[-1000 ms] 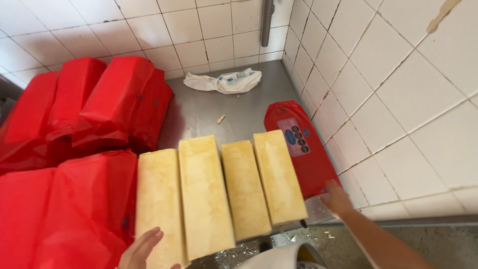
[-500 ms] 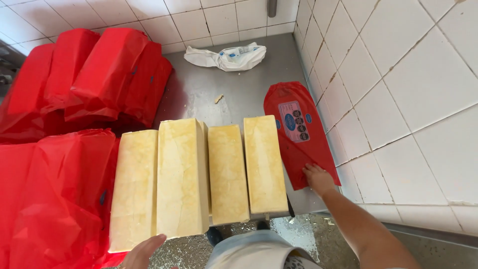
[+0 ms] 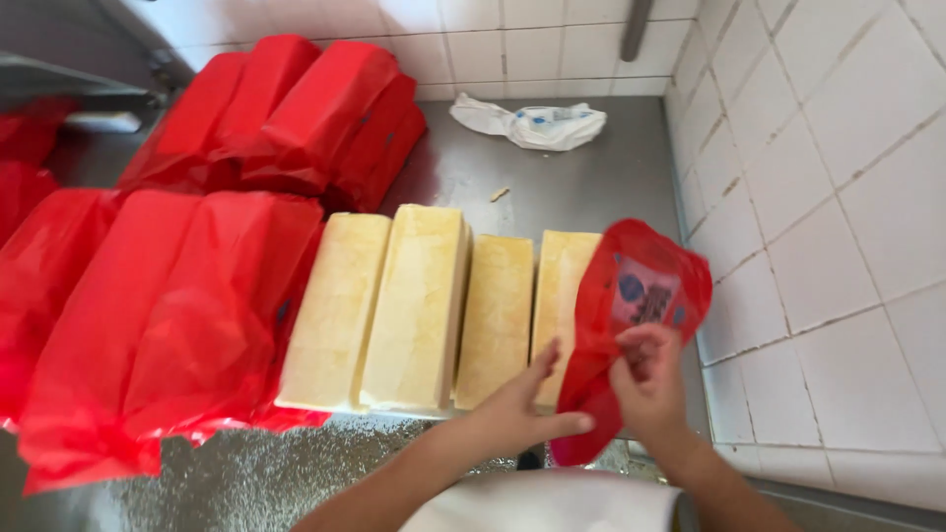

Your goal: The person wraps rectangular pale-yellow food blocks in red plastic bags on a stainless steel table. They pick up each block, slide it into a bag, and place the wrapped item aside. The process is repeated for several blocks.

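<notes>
Several pale yellow rectangular blocks (image 3: pixel 424 300) lie side by side on a steel counter (image 3: pixel 591 192). Both hands hold up an empty red plastic bag (image 3: pixel 631 296) over the right end of the row. My right hand (image 3: pixel 645 379) pinches the bag's lower edge. My left hand (image 3: pixel 527 409) grips the same edge from the left, close to the rightmost block (image 3: pixel 557 281).
Several red-bagged blocks (image 3: pixel 168 315) lie at the left, and more are stacked at the back left (image 3: pixel 296 113). A crumpled white plastic bag (image 3: pixel 532 123) sits at the back. A white tiled wall (image 3: pixel 818 207) bounds the right side. Crumbs cover the counter's front.
My right hand has lifted the red bag off the counter beside the wall. My left hand came up from the bottom edge and took hold of the bag too.
</notes>
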